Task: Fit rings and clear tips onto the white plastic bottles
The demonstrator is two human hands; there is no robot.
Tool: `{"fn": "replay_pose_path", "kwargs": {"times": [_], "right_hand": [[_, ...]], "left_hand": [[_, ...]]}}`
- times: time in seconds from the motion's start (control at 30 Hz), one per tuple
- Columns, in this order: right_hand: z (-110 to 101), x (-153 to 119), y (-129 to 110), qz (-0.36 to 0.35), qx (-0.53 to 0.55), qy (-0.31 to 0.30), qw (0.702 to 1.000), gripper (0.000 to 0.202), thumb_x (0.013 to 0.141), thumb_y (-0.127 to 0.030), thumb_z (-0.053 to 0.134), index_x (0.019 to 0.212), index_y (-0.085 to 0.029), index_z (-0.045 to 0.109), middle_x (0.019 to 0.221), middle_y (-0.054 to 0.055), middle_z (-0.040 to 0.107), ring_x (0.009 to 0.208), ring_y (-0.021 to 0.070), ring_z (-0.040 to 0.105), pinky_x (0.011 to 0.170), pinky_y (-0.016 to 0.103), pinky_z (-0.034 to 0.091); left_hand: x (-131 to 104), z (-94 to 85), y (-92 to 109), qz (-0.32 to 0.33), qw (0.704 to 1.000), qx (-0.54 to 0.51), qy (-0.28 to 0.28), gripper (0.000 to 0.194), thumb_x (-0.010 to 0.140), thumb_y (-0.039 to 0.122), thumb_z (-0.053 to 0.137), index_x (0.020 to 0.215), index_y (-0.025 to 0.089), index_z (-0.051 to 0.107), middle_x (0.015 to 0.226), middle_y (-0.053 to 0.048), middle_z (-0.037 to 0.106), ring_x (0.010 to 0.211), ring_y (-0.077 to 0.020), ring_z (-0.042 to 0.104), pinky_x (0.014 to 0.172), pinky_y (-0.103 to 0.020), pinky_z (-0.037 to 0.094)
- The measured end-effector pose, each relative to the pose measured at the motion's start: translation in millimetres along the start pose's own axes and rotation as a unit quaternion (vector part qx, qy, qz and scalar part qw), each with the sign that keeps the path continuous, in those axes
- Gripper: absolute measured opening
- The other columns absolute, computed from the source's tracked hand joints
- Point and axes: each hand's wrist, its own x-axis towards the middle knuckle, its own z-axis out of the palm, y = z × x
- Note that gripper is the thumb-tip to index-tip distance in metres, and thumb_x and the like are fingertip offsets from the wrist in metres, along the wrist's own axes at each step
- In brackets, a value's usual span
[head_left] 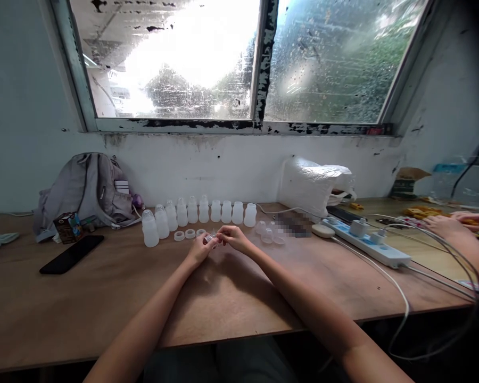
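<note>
My left hand (200,248) and my right hand (232,238) meet just above the table, fingertips pinched together around a small clear plastic piece (212,237). Fingers cover most of it, so its exact kind is hard to make out. Behind them stands a row of frosted baby bottles; those on the left, such as the nearest bottle (150,229), have tops on, while those on the right, like the end bottle (250,215), are open-necked. White collar rings (179,236) lie in front of the row, left of my hands. Clear domed caps (267,235) lie to the right.
A black phone (72,254), a small box (68,227) and a grey backpack (91,186) occupy the left. On the right are a power strip (367,243) with trailing cables, a white plastic bag (313,183) and another person's hands (447,226) near yellow pieces.
</note>
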Motion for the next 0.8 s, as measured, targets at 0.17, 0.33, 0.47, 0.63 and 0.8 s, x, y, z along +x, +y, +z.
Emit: {"fn": "replay_pose_path", "kwargs": {"times": [0.17, 0.33, 0.47, 0.63, 0.8], "right_hand": [[-22, 48, -1, 0.097, -0.069, 0.047, 0.992, 0.022, 0.078, -0.028, 0.045, 0.095, -0.015, 0.052, 0.065, 0.002, 0.060, 0.038, 0.0069, 0.048, 0.036, 0.018, 0.039], [-48, 102, 9, 0.171, -0.149, 0.106, 0.968, 0.049, 0.071, -0.015, 0.053, 0.118, -0.017, 0.039, 0.058, 0.001, 0.058, 0.033, 0.0074, 0.045, 0.036, 0.021, 0.040], [-49, 125, 20, 0.198, -0.178, 0.094, 0.959, 0.049, 0.069, -0.011, 0.052, 0.116, -0.017, 0.042, 0.047, -0.002, 0.053, 0.030, 0.0086, 0.044, 0.038, 0.023, 0.041], [-37, 127, 26, 0.194, -0.217, 0.090, 0.952, 0.031, 0.067, -0.012, 0.056, 0.097, -0.015, 0.052, 0.046, -0.003, 0.051, 0.035, 0.0087, 0.046, 0.042, 0.023, 0.040], [-39, 119, 11, 0.120, -0.271, 0.120, 0.947, 0.007, 0.067, -0.017, 0.057, 0.075, -0.017, 0.056, 0.063, 0.002, 0.055, 0.057, 0.0116, 0.052, 0.054, 0.022, 0.039]], "left_hand": [[4, -13.2, -14, -0.010, 0.997, -0.018, 0.079, 0.026, 0.071, 0.042, 0.048, 0.076, 0.017, 0.054, 0.051, 0.005, 0.051, 0.038, -0.0079, 0.044, 0.044, -0.020, 0.036], [7, -25.0, -22, -0.070, 0.983, -0.129, 0.106, 0.031, 0.077, 0.043, 0.034, 0.078, 0.017, 0.050, 0.062, 0.002, 0.056, 0.031, -0.0059, 0.041, 0.033, -0.018, 0.031], [9, -19.6, -21, -0.075, 0.983, -0.133, 0.100, 0.030, 0.078, 0.041, 0.033, 0.077, 0.016, 0.049, 0.063, 0.002, 0.053, 0.036, -0.0069, 0.046, 0.033, -0.017, 0.031], [9, -16.8, -20, -0.077, 0.980, -0.129, 0.130, 0.027, 0.079, 0.038, 0.034, 0.081, 0.017, 0.050, 0.063, 0.001, 0.051, 0.043, -0.0079, 0.048, 0.034, -0.016, 0.031], [9, -17.7, -20, -0.101, 0.970, -0.150, 0.163, 0.023, 0.079, 0.037, 0.037, 0.084, 0.017, 0.047, 0.072, -0.002, 0.053, 0.053, -0.0114, 0.055, 0.033, -0.015, 0.033]]}}
